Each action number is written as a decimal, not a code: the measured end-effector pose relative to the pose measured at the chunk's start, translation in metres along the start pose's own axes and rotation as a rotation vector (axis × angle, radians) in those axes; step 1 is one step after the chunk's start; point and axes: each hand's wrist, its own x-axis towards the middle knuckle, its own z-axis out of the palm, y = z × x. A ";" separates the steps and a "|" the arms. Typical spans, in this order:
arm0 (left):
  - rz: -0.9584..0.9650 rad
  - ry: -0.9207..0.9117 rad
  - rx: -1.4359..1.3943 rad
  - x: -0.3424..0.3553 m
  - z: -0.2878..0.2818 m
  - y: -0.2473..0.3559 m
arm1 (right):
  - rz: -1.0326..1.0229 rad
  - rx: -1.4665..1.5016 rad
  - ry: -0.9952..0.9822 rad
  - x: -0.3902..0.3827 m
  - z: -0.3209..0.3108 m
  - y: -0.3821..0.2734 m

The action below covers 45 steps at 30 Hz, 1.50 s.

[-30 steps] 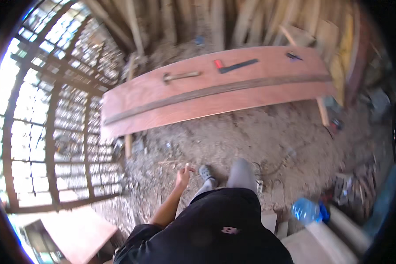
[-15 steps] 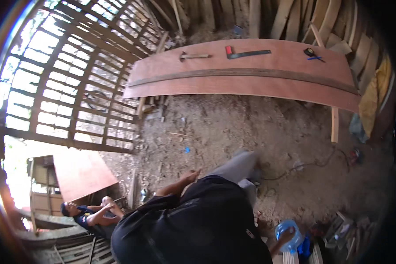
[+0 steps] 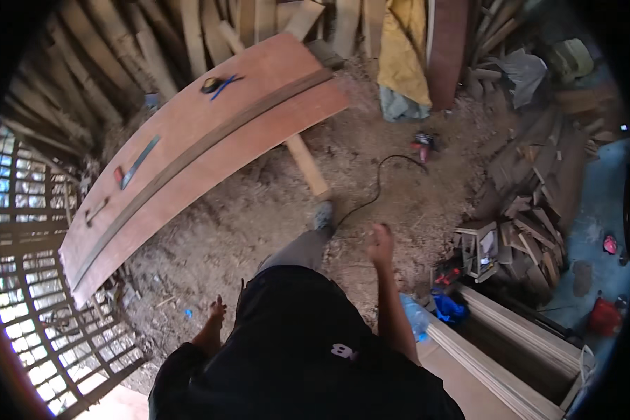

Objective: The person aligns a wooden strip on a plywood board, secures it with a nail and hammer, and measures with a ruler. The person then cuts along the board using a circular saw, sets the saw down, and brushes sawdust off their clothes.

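My left hand (image 3: 218, 309) hangs at my left side, empty, its fingers loosely apart. In front of my right side is my right hand (image 3: 380, 246), with nothing visible in its loosely curled, slightly blurred fingers. A long reddish plywood sheet (image 3: 210, 164) lies ahead on supports, with a dark wooden strip (image 3: 189, 155) along it. On the sheet rest a hammer (image 3: 96, 211), a square with a red handle (image 3: 140, 162), a tape measure (image 3: 210, 85) and a blue pen-like item (image 3: 223, 87). Neither hand touches these things.
A black cord (image 3: 379, 183) runs over the dirt floor from near my foot (image 3: 323, 214) to a red power tool (image 3: 423, 145). At right are a clear blue jug (image 3: 414, 316), a stack of boards (image 3: 493, 367) and scrap wood (image 3: 539, 238). Planks (image 3: 129, 56) lean behind the sheet.
The view has swung right, bringing the power tool and scrap wood closer to the middle. My right hand has come away from the blue jug and forward. The seated person has left the view.
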 end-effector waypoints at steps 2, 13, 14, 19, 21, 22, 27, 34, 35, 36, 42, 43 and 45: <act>-0.039 -0.082 0.017 -0.011 0.079 0.071 | -0.057 -0.222 0.194 -0.010 0.005 0.063; -0.126 -0.608 -0.129 -0.112 0.299 0.317 | 0.717 -0.372 -0.428 -0.058 -0.274 0.264; -0.128 -0.540 -0.235 -0.123 0.310 0.324 | 0.731 -0.381 -0.439 -0.035 -0.297 0.272; -0.134 -0.004 -0.577 -0.167 0.393 0.284 | 0.539 -0.390 -0.486 0.151 -0.374 0.352; 0.002 0.111 -0.782 -0.193 0.448 0.245 | 0.433 -0.328 -0.524 0.224 -0.385 0.388; 0.175 0.184 -0.951 -0.205 0.476 0.230 | 0.375 -0.293 -0.525 0.268 -0.389 0.405; -0.276 0.095 -0.956 -0.341 0.701 0.243 | 0.190 -0.052 -0.355 0.527 -0.456 0.486; -0.018 0.164 -0.772 -0.355 0.770 0.237 | 0.471 -0.039 -0.291 0.713 -0.427 0.419; -0.025 0.234 -0.704 -0.338 0.781 0.255 | 0.330 -0.286 -0.290 0.732 -0.419 0.437; -0.007 0.230 -0.694 -0.327 0.774 0.296 | 0.250 -0.320 -0.259 0.731 -0.409 0.462; 0.270 0.269 -0.759 -0.264 0.714 0.496 | -0.079 -0.381 -0.890 0.613 -0.352 0.403; 0.253 0.193 -0.645 -0.240 0.715 0.518 | 0.092 -0.805 -0.894 0.602 -0.339 0.391; 0.240 0.045 -0.353 -0.200 0.756 0.522 | 0.013 -0.399 -1.272 0.610 -0.333 0.364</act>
